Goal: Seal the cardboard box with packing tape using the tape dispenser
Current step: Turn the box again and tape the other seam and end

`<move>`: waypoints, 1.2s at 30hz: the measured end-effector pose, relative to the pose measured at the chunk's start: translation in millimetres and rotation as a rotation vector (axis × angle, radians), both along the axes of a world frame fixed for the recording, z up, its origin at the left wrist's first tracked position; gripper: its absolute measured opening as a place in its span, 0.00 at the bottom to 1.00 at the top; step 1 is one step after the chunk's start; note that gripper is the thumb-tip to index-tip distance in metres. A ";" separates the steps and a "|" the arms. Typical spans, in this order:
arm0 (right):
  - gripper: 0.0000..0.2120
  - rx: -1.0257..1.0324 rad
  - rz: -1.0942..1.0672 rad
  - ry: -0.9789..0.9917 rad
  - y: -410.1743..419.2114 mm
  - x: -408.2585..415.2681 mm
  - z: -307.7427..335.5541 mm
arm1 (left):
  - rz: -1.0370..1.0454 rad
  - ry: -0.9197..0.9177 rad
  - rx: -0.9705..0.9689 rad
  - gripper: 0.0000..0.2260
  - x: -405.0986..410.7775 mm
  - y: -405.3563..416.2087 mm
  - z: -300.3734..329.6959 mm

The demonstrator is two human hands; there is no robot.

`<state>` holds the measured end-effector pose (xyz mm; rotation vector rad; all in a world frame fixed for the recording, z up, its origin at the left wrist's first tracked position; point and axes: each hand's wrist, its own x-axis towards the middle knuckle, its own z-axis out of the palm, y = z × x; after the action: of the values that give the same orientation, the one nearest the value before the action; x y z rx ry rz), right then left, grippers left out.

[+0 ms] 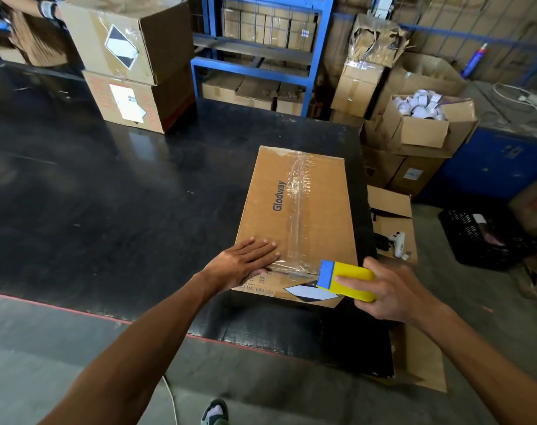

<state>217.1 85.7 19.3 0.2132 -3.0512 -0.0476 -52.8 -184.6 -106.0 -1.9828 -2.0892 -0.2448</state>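
Observation:
A closed cardboard box [319,210] printed "Glodway" lies on the black table [107,210] near its front right corner. A strip of clear tape [297,204] runs along the top seam and another strip stretches along the near top edge. My left hand [245,262] lies flat on the box's near left corner, fingers spread over the tape end. My right hand [393,292] grips a yellow tape dispenser [350,280] with a blue front, held at the box's near right edge, tape running from it toward my left hand.
Two stacked cardboard boxes [132,72] stand at the back of the table. Blue shelving [261,65] with cartons rises behind. To the right are open cartons [426,124], one with white rolls, a floor box holding a white tool [397,240], and a black crate [481,237].

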 end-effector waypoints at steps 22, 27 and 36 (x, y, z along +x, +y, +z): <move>0.23 -0.058 0.082 0.072 11.4 0.0 -13.0 | -0.113 0.104 -0.099 0.27 42.9 82.0 13.1; 0.24 -0.022 0.063 0.043 48.1 24.8 -2.6 | -0.112 0.096 -0.114 0.27 40.5 80.7 12.0; 0.25 -0.028 0.084 0.054 70.6 38.3 -17.1 | -0.104 0.112 -0.129 0.28 54.2 91.7 22.0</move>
<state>255.4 156.3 2.2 0.3314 -2.9836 -0.0053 1.4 -92.9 -84.0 -2.1293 -1.9811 -0.0164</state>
